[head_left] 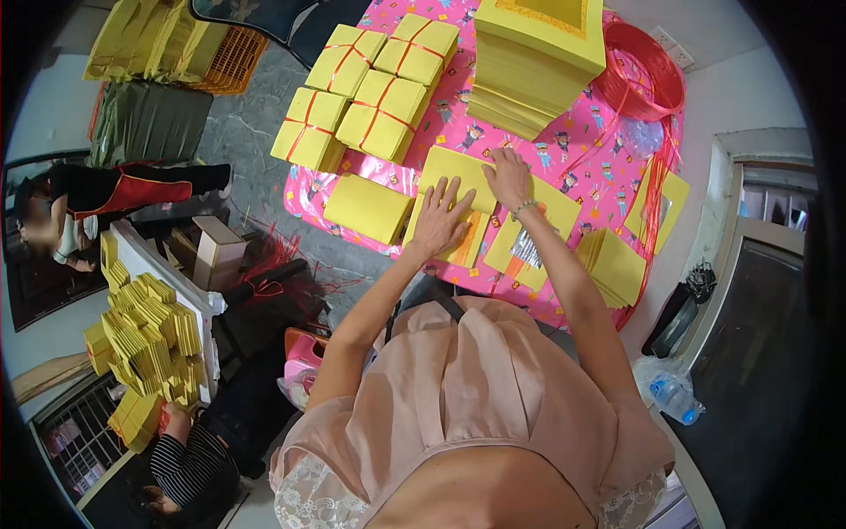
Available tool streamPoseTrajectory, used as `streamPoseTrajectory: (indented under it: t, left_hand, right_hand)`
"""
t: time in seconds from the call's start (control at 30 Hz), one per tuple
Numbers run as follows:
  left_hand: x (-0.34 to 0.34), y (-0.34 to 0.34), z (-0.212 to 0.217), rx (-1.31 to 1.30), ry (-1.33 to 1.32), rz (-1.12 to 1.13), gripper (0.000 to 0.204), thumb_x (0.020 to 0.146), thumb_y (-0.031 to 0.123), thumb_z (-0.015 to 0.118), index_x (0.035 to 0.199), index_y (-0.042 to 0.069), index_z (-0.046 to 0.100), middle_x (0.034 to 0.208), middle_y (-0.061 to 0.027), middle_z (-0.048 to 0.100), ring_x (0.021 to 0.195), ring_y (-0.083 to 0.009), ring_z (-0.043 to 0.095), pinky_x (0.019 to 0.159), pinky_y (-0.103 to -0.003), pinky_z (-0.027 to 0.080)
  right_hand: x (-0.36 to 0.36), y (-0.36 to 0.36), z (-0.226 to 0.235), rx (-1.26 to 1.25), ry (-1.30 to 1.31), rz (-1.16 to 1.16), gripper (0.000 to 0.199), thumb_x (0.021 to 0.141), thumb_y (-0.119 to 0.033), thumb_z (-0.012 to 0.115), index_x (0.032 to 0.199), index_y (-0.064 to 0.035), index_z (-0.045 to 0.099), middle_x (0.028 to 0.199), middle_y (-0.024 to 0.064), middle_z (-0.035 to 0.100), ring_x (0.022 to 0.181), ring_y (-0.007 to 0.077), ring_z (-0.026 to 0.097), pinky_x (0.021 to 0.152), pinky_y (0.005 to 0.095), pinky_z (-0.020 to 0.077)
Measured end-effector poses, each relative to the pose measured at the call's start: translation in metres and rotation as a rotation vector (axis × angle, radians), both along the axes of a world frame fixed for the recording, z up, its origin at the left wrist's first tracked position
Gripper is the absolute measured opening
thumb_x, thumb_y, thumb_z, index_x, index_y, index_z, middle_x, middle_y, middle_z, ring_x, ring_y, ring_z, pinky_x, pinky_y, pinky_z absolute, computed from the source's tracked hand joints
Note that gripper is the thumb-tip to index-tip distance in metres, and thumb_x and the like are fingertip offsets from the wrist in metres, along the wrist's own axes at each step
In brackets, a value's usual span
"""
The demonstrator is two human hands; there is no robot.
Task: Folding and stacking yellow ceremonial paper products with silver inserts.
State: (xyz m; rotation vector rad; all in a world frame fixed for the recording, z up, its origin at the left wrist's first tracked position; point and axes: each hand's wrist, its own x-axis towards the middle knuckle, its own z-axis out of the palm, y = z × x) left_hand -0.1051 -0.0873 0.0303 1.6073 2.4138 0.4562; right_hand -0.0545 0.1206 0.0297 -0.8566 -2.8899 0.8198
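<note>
My left hand [442,220] lies with fingers spread on a stack of yellow paper [454,164] at the near side of the table. An orange patch shows on the paper beneath its palm. My right hand [509,179], with a bracelet at its wrist, rests at the right edge of the same paper, fingers stretched over it; nothing shows gripped in it. Under my right forearm lies yellow paper with a silver foil square [526,250]. To the left of my left hand is a plain yellow paper pile [368,208]; further right, a fanned yellow pile [611,264].
The pink patterned tablecloth [304,198] bears several yellow bundles [381,112] tied with red strips, a tall yellow paper stack [529,75] and a red strap coil [648,101]. At left, two other people [189,454] are near a white table [207,309] of yellow bundles.
</note>
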Motion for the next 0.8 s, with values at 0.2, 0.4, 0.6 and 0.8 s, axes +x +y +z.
streamPoseTrajectory:
  t: [0.2, 0.4, 0.6, 0.8]
  left_hand:
    - [-0.001, 0.001, -0.004, -0.022, -0.041, -0.023, 0.073, 0.087, 0.039, 0.061, 0.151, 0.024, 0.029, 0.156, -0.0178, 0.022, 0.143, -0.0412, 0.019, 0.115, -0.056, 0.018]
    - [0.0, 0.002, -0.004, -0.036, -0.073, -0.029, 0.073, 0.086, 0.037, 0.061, 0.151, 0.022, 0.03, 0.156, -0.0185, 0.022, 0.142, -0.0418, 0.019, 0.115, -0.056, 0.017]
    - [-0.001, 0.004, -0.007, -0.014, -0.082, -0.015, 0.074, 0.085, 0.035, 0.063, 0.15, 0.022, 0.031, 0.155, -0.02, 0.022, 0.142, -0.0425, 0.02, 0.115, -0.055, 0.016]
    - [-0.003, 0.004, -0.008, -0.018, -0.094, -0.025, 0.074, 0.084, 0.035, 0.062, 0.15, 0.022, 0.031, 0.155, -0.0194, 0.023, 0.142, -0.0427, 0.02, 0.115, -0.056, 0.017]
  right_hand:
    - [-0.027, -0.012, -0.007, -0.037, -0.105, 0.112, 0.038, 0.088, -0.03, 0.062, 0.119, -0.0083, 0.059, 0.117, 0.0135, 0.06, 0.114, 0.0322, 0.054, 0.094, 0.0477, 0.0406]
    - [-0.027, -0.016, -0.014, -0.056, -0.067, 0.108, 0.037, 0.087, -0.028, 0.063, 0.118, -0.009, 0.059, 0.117, 0.0108, 0.061, 0.116, 0.0289, 0.053, 0.095, 0.0471, 0.04]
    - [-0.028, -0.016, -0.012, -0.081, -0.075, 0.097, 0.036, 0.086, -0.027, 0.064, 0.118, -0.0092, 0.059, 0.117, 0.0105, 0.061, 0.116, 0.0288, 0.052, 0.097, 0.0472, 0.0398]
    - [-0.027, -0.017, -0.011, -0.093, -0.051, 0.083, 0.034, 0.086, -0.024, 0.065, 0.117, -0.0094, 0.059, 0.116, 0.0105, 0.062, 0.115, 0.0292, 0.053, 0.097, 0.0467, 0.0407]
